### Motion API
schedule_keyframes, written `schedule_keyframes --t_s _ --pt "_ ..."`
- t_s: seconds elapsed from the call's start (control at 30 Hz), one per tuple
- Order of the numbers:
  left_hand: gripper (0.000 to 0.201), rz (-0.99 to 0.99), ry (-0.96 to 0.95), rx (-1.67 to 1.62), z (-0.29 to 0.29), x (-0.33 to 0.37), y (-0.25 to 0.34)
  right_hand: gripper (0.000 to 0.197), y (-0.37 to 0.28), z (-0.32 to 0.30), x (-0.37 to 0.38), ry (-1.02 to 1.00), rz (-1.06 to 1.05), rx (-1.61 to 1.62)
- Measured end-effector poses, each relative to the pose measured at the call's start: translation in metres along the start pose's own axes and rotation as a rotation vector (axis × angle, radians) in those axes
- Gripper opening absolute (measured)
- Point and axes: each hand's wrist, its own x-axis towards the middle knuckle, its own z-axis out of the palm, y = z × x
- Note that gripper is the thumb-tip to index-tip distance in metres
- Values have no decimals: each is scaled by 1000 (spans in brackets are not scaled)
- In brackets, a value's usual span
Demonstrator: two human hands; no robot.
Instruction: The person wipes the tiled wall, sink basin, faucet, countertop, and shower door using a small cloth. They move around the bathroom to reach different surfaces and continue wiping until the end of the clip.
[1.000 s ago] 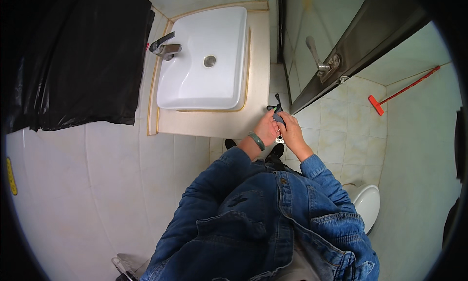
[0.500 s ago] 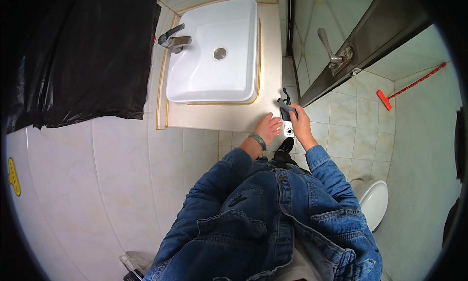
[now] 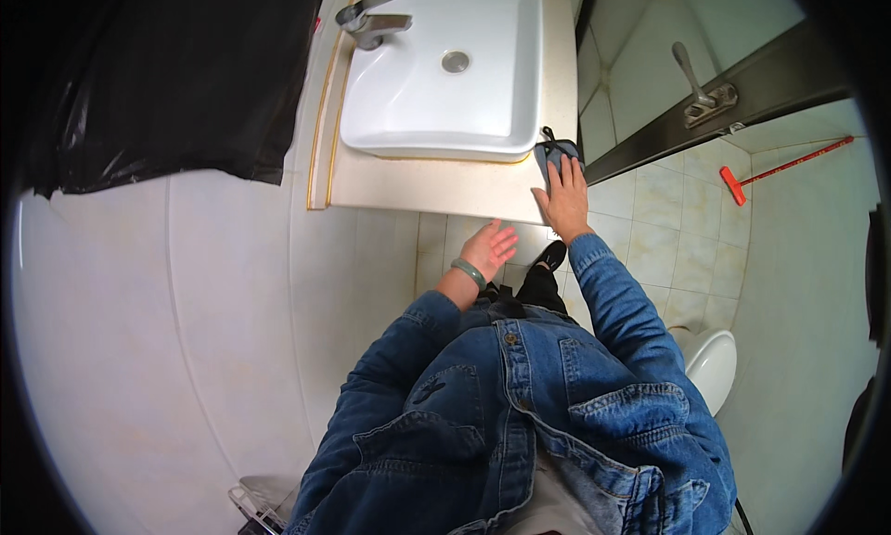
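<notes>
My right hand (image 3: pixel 566 199) rests with its fingers stretched out on a flat, dark grey cloth-like piece (image 3: pixel 548 164) with a black loop at its far end. That piece lies on the right edge of the pale countertop (image 3: pixel 418 184), just beside the basin, and my fingers cover part of it. Off the counter's front edge, my left hand (image 3: pixel 489 250) is held open, fingers apart, with nothing in it. A green bangle circles that wrist. Beyond both hands sits the white basin (image 3: pixel 455 113), with a metal drain in its bottom and a metal tap (image 3: pixel 376 23) on its left.
Black plastic sheeting (image 3: pixel 176 80) hangs at the upper left. To the right stands a dark-framed door with a lever handle (image 3: pixel 701 94). A red long-handled tool (image 3: pixel 736 184) leans in the far right corner, and a white toilet (image 3: pixel 713 373) is at my right.
My right hand has gone from gripping the dark grey piece beside the counter to lying flat on it at the counter's edge. The view has shifted, and my left hand stays open.
</notes>
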Motion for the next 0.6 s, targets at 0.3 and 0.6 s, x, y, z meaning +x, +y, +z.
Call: schedule_keyframes --t_s 0.3,0.6 --pt "51 19 -2 -113 -56 -21 6 68 -51 12 -61 -167 -240 -61" --pt "49 213 100 -299 -128 -64 7 68 -156 65 5 -248 -551 -116"
